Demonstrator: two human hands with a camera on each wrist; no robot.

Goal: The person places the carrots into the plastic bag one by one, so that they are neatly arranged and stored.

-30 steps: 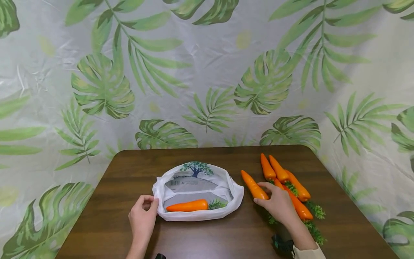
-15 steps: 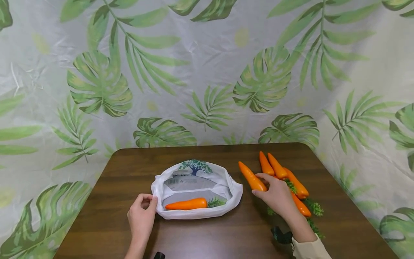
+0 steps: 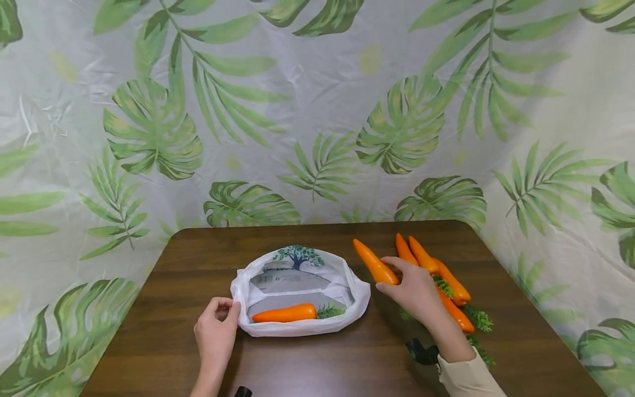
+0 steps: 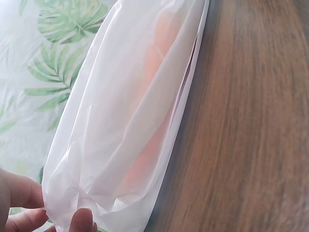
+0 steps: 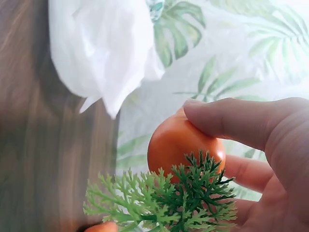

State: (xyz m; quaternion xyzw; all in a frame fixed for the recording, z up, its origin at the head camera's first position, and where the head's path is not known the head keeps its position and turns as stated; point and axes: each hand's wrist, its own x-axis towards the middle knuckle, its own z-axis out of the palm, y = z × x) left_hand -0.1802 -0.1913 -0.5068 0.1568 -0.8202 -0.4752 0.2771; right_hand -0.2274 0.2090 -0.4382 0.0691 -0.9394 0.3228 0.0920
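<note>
A white plastic bag (image 3: pixel 302 329) with a tree print lies with its mouth spread wide, and one orange carrot (image 3: pixel 285 314) with green leaves rests inside. At the bag's left edge my left hand (image 3: pixel 216 329) pinches the rim between thumb and fingers; the left wrist view shows the thin plastic (image 4: pixel 111 121) close up, a carrot showing through. Right of the bag, my right hand (image 3: pixel 414 289) grips another carrot (image 3: pixel 373 261) near its leafy end, tip pointing up and left. In the right wrist view, thumb and fingers hold its thick end, above the green leaves (image 5: pixel 169 193).
Several more carrots (image 3: pixel 452 280) with green tops lie in a pile on the right side of the brown wooden table (image 3: pixel 317 364), beside and behind my right hand. A leaf-patterned curtain (image 3: pixel 317 110) hangs behind the table.
My right hand has lifted the carrot and moved it left and away from the pile, closer to the bag. The left hand stays at the bag's rim.
</note>
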